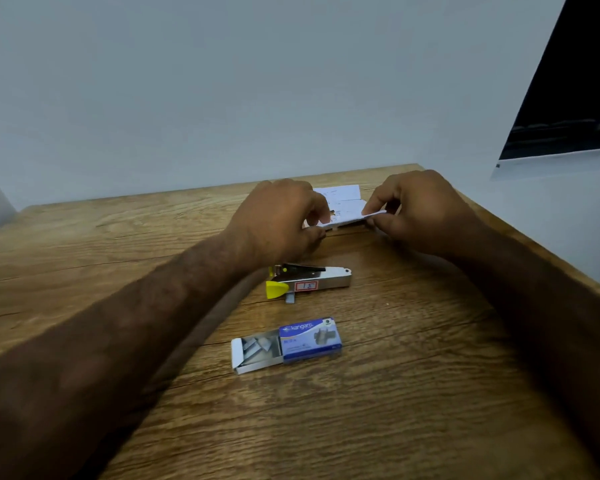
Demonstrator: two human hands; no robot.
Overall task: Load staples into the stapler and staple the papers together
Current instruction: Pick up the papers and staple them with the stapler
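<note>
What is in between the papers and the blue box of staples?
The stapler lies there, on the table between the papers and the staple box. The head view shows it.

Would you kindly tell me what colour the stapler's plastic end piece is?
Yellow; the end piece of the stapler shows best in head view.

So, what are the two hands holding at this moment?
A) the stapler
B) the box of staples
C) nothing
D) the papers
D: the left hand and the right hand both pinch the papers, while the stapler and the box of staples lie untouched on the table.
</note>
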